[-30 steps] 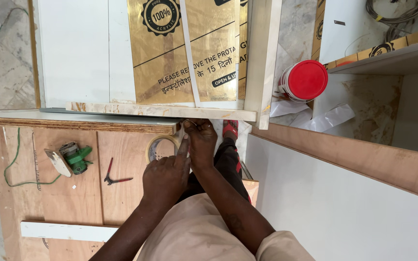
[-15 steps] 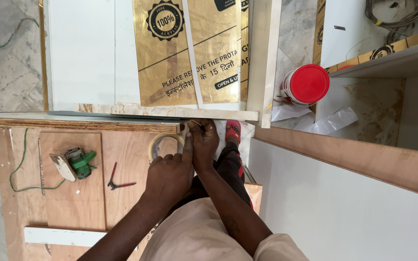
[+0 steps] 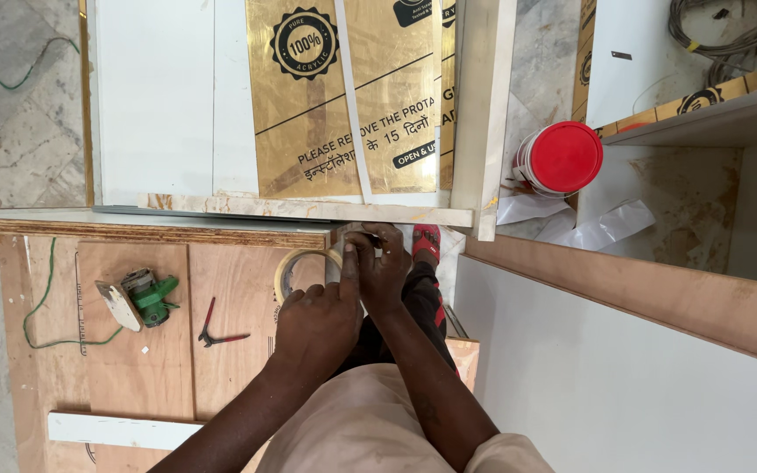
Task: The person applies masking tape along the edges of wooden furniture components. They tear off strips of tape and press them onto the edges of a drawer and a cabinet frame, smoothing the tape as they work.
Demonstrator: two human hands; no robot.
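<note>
Hands [image 3: 357, 289] | both sets of fingers clamped on masking tape roll [image 3: 301, 267] | red-lidded tub [image 3: 558, 159] closed, contents hidden

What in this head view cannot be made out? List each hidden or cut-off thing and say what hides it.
- Tape roll: far side hidden behind the left hand.
- Right hand fingertips: pressed together under the pale strip, so the grip is unclear.
- Cable coil: cut off by the top edge.
- Red-lidded tub: contents covered.
</note>
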